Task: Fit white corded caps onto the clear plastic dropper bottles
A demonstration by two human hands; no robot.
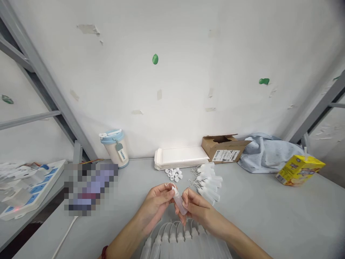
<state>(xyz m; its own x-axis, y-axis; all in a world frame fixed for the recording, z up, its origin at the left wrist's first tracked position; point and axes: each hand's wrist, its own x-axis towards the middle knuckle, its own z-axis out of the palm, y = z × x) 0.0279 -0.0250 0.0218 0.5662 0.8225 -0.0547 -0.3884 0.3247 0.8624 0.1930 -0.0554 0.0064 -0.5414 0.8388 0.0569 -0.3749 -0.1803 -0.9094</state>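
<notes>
A small translucent plastic squeeze bottle [180,203] is held tilted between both hands above the table. My left hand [158,201] pinches its white top, where a thin curved tube shows. Fingers of my right hand [198,207] close around the bottle's body from the right. Just below, a row of similar bottles [180,247] with thin bent tubes stands close together at the front edge of view. Beyond my hands lie several loose white caps [174,174]. To their right is a pile of small capped bottles [208,182] with thin tubes.
White flat trays [182,155] are stacked against the wall, beside an opened cardboard box [225,149]. A blue cloth [266,153] and a yellow drink carton [299,171] sit at right. On the left are a tumbler [115,149], a pixelated phone-like object [94,187] and power strips [35,189].
</notes>
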